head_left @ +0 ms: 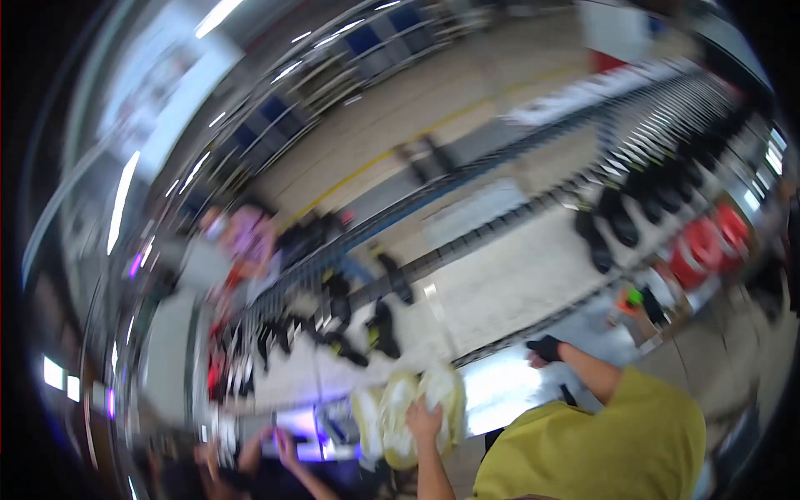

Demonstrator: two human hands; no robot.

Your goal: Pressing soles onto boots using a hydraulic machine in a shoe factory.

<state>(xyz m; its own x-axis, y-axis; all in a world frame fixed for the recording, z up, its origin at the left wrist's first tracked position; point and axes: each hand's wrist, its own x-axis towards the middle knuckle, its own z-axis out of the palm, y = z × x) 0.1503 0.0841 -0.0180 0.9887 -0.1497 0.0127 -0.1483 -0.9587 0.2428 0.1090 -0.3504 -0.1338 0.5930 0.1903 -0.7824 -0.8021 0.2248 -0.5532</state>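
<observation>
Fingers spread, my left hand (425, 419) rests on a group of pale yellow shoe soles (400, 408) with whitish middles, at the near edge of the bench. It touches the soles, with no clear grip on any of them. My right hand (546, 349), in a black glove that leaves the fingertips bare, is over the shiny metal worktop (500, 387) to the right of the soles. Blur hides how its fingers are set and whether it holds anything.
Beyond the worktop runs a pale conveyor (492, 304). Black shoes (383, 331) are on it at left, and more black shoes (617, 217) at right. Red rolls (698, 250) sit at far right. At left is another person (250, 237); a co-worker's hands (283, 446) show at lower left.
</observation>
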